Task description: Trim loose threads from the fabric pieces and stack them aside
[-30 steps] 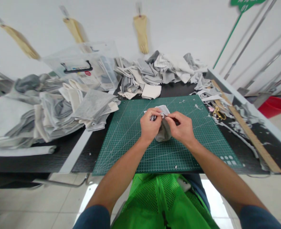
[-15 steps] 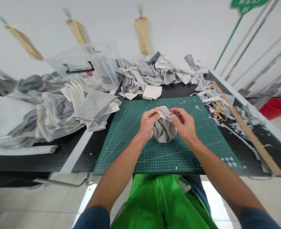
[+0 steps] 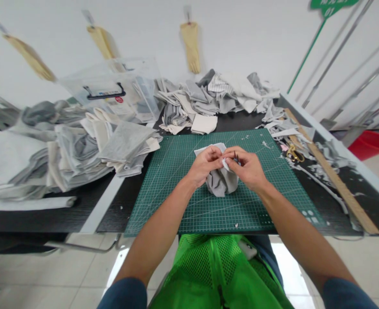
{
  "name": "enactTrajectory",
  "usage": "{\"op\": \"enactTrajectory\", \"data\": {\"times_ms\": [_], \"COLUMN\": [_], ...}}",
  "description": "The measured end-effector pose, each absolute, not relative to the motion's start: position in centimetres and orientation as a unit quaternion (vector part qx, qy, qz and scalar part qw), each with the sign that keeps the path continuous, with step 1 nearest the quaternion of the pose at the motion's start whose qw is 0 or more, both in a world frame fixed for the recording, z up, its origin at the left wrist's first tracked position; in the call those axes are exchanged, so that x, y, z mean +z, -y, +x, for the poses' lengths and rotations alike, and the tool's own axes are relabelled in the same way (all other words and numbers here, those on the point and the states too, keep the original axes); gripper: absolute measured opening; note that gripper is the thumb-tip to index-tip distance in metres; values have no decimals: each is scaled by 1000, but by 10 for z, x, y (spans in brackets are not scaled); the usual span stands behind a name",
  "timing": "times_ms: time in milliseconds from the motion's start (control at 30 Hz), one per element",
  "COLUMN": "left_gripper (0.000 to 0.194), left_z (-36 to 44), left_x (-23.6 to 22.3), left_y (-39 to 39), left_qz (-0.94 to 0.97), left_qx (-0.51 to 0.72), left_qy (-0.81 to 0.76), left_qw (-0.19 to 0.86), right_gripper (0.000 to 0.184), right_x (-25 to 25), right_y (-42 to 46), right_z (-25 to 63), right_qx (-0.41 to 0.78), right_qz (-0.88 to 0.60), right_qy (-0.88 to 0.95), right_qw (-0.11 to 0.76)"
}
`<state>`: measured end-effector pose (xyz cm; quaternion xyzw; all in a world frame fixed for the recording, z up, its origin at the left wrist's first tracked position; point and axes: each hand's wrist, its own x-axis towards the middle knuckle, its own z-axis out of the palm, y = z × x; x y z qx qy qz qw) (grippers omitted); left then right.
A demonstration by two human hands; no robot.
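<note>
A crumpled grey piece of fabric with a paler side hangs from both hands over the green cutting mat. My left hand pinches its upper edge between thumb and fingers. Close against it, my right hand grips a pale folded edge of the same fabric, fingertips nearly touching the left ones. A small dark pointed thing pokes out among the right fingers; its kind I cannot make out. The fingertips hide the exact spot being pinched.
Piles of grey and cream fabric lie left, with more cloth behind the mat. A clear plastic box stands back left. At right are gold-handled scissors, a long wooden ruler and scraps. A red bucket stands beyond.
My hands have come together, the left moving right along the fabric's edge. The cloth has shifted, a pale corner now spreading behind the left hand. The dark pointed thing shows more clearly.
</note>
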<state>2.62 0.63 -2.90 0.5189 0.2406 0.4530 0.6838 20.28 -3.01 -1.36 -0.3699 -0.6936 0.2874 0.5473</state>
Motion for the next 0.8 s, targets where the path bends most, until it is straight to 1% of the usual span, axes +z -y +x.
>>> {"op": "enactTrajectory", "data": {"times_ms": [67, 133, 200, 300, 400, 533, 667, 800], "left_gripper": [41, 34, 31, 28, 23, 11, 10, 10], "left_z": [28, 27, 26, 26, 29, 31, 33, 36], "left_x": [-30, -31, -29, -24, -20, -22, -28, -28], "left_y": [-8, -10, -10, -5, -1, -1, -5, -4], "left_qz": [563, 608, 648, 689, 695, 633, 542, 501], "left_qx": [493, 531, 544, 519, 497, 517, 541, 545], "left_qy": [-271, -302, -326, -350, -361, -366, -347, -333], "left_qw": [606, 506, 422, 366, 374, 447, 541, 583], "right_gripper": [21, 20, 20, 20, 20, 26, 30, 30], "right_x": [-16, -19, -22, -25, -25, -21, -21, -22], "right_y": [29, 28, 26, 26, 27, 31, 31, 30], "right_z": [203, 203, 203, 200, 198, 197, 196, 196], "right_qx": [272, 250, 232, 226, 233, 303, 340, 343], "right_qz": [-403, -450, -486, -496, -499, -480, -462, -472], "right_qy": [671, 644, 625, 622, 623, 615, 607, 579], "right_qw": [560, 567, 565, 562, 555, 547, 550, 569]}}
